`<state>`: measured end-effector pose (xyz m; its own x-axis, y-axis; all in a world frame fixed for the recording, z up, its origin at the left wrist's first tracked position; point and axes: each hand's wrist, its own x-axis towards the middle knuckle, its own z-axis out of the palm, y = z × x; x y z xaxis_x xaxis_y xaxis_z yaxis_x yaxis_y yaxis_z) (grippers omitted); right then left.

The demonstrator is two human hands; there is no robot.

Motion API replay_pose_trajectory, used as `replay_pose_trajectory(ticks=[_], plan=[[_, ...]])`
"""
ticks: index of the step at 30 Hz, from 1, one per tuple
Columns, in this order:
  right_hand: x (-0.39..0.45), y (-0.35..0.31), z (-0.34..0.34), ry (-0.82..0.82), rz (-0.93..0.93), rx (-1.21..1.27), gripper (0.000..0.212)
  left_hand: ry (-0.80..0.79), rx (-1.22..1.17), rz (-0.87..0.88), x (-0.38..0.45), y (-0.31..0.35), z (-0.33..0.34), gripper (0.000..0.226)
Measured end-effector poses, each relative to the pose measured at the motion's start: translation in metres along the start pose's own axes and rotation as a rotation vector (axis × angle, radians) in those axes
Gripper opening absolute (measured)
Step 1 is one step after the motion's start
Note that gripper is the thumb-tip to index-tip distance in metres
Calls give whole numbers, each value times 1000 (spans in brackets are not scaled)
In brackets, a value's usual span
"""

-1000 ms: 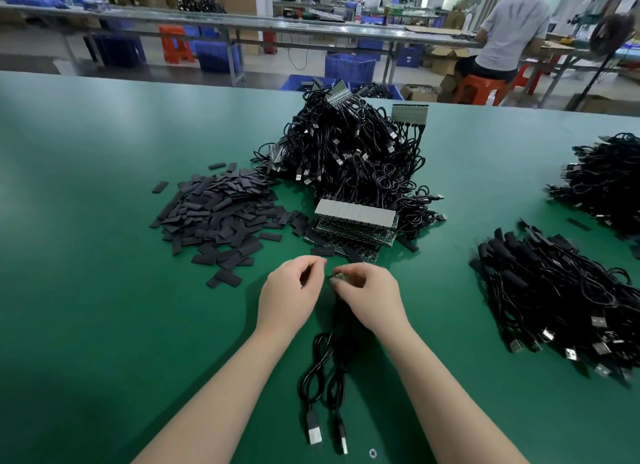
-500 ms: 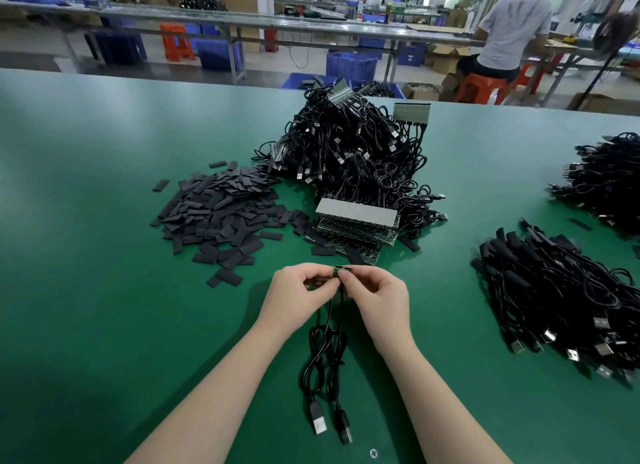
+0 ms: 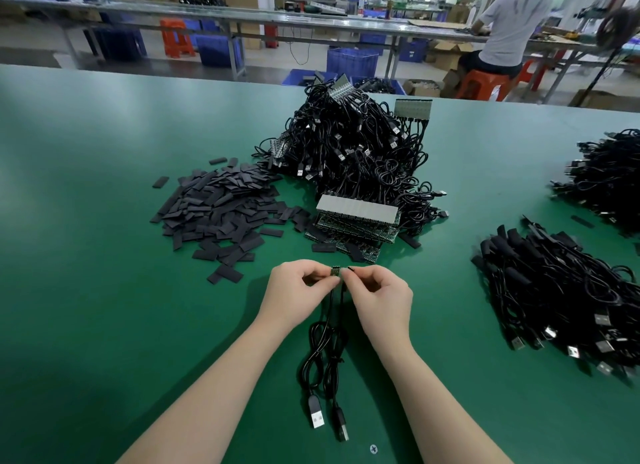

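Our left hand (image 3: 298,290) pinches the left board (image 3: 335,272) between thumb and forefinger. The remaining fingers curl toward the palm. Our right hand (image 3: 381,297) pinches the right board (image 3: 350,268) in the same way. We hold the two boards upright and side by side, at the same height, just above the table (image 3: 104,290). We cannot tell whether their edges touch or a narrow gap separates them.

A black cable hangs from each board. The left cable (image 3: 311,356) and the right cable (image 3: 335,363) drop between our wrists and lie in loose loops on the table between our forearms. The loops lie close against each other. Each cable ends in a USB plug. The left plug (image 3: 317,418) and the right plug (image 3: 342,430) lie just beside each other, near the table's near edge.

A stack (image 3: 356,217) of joined boards lies just beyond our hands. A pile of flat black sleeves (image 3: 221,210) spreads to the left of the stack, and a few sleeves lie against its base. A tall heap (image 3: 356,151) of cabled boards rises behind the stack and touches it. A bundle (image 3: 561,297) of sleeved cables lies to our right, well apart from our hands. A person (image 3: 509,30) sits at a bench beyond the table, back toward us.
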<state>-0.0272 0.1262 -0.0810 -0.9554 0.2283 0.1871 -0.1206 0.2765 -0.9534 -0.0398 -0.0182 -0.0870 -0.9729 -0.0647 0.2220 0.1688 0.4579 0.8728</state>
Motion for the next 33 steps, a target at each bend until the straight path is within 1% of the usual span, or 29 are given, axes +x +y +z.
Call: replay_pose_trajectory(ticks=[1, 3, 5, 7, 8, 10, 12, 13, 15, 16, 17, 18, 20, 21, 23, 24, 25, 27, 29, 30, 31, 33], plan=[[1, 0, -2, 2, 27, 18, 18, -3, 0, -3, 0, 0, 0, 8], [2, 0, -5, 38, 64, 78, 15, -8, -1, -8, -2, 0, 0, 9], [0, -2, -8, 149, 70, 158, 12, -37, 7, -11, -3, 1, 0, 18], [-2, -7, -17, 291, 57, 253, 9, -112, 86, -5, -4, 3, 0, 32], [-2, -12, -23, 355, 34, 296, 7, -137, 148, 9, -5, 4, 1, 36], [-1, -23, -40, 453, -57, 341, 6, -135, 246, 42, -6, 3, 3, 33], [-1, -39, -54, 504, -173, 356, 9, -112, 311, 82, -6, 3, 5, 32], [-1, -48, -59, 504, -218, 358, 12, -106, 346, 108, -5, 2, 6, 34], [-3, -67, -64, 445, -274, 350, 14, -106, 386, 143, -2, 0, 7, 38], [-3, -76, -65, 395, -293, 342, 15, -106, 362, 134, -1, -1, 7, 40], [-3, -85, -63, 340, -306, 345, 18, -90, 301, 115, -2, 0, 6, 41], [-1, -93, -61, 284, -307, 365, 21, -37, 222, 102, -3, 0, 4, 40], [2, -106, -53, 189, -259, 482, 24, 171, 91, 108, -5, 0, 0, 30], [5, -110, -48, 146, -208, 591, 21, 277, 44, 116, -6, 0, -4, 26], [12, -110, -40, 93, -81, 824, 12, 441, -34, 128, -5, 1, -12, 23], [16, -106, -36, 87, -24, 879, 10, 507, -64, 124, -2, 1, -18, 23], [20, -101, -32, 84, 27, 881, 9, 571, -98, 100, 2, 0, -25, 22], [23, -83, -26, 58, 134, 787, 7, 694, -165, 3, 13, -2, -43, 21], [22, -58, -21, 5, 245, 642, 5, 773, -125, -95, 27, -9, -64, 20], [21, -45, -19, -19, 281, 559, 5, 768, -52, -132, 34, -12, -74, 20], [19, -32, -18, -35, 289, 452, 5, 726, 42, -160, 41, -15, -81, 21], [16, -12, -16, -43, 207, 176, 8, 579, 237, -169, 55, -17, -90, 25]])
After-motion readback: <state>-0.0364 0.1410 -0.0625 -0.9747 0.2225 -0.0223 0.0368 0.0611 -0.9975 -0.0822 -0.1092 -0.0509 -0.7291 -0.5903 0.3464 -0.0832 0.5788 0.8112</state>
